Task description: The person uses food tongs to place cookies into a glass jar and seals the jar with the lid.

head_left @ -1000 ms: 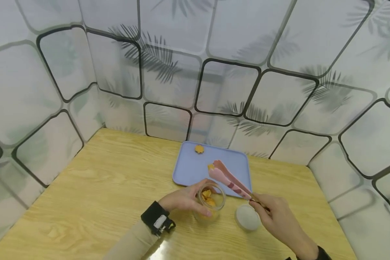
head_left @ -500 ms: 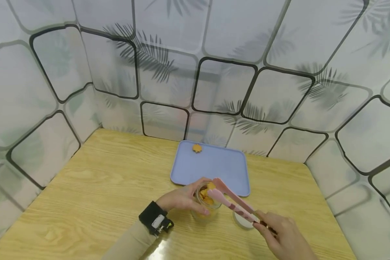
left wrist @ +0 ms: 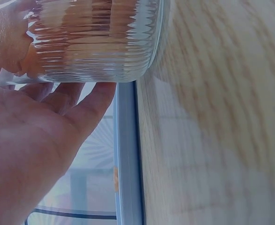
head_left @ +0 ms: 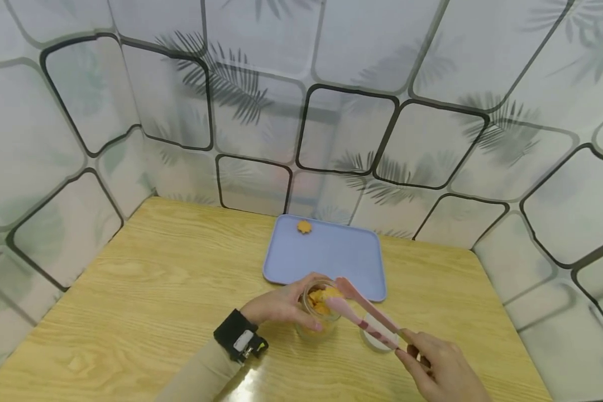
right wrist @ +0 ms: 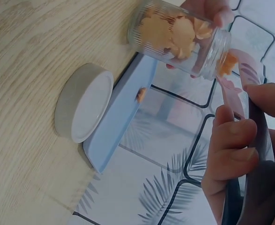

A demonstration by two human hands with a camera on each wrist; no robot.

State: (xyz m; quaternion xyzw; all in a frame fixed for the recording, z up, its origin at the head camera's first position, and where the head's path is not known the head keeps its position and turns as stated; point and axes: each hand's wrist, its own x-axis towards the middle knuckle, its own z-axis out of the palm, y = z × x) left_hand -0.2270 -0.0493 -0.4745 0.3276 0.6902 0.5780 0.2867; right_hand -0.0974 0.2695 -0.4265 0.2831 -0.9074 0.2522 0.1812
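Note:
My left hand [head_left: 281, 307] grips a ribbed glass jar [left wrist: 95, 42] standing on the table, fingers on its far side and thumb in front. Several orange flower-shaped pieces [right wrist: 167, 35] lie inside; they look like cookies or crackers. In my right hand [head_left: 439, 365] is a pair of pink tongs [head_left: 369, 315] with dark handles. The tong tips are at the jar's mouth, and an orange piece [right wrist: 227, 64] sits between them there. In the head view the tips partly cover the jar's opening.
Behind the jar lies a blue tray [head_left: 331, 251] with one orange flower-shaped piece [head_left: 304, 226] near its far left corner. A round white lid [right wrist: 83, 103] rests on the wooden table [head_left: 156, 290] right of the jar, partly under the tongs in the head view.
The tongs have come down from above the tray to the jar's mouth, carrying an orange piece at their tips. My left hand keeps hold of the jar in about the same place.

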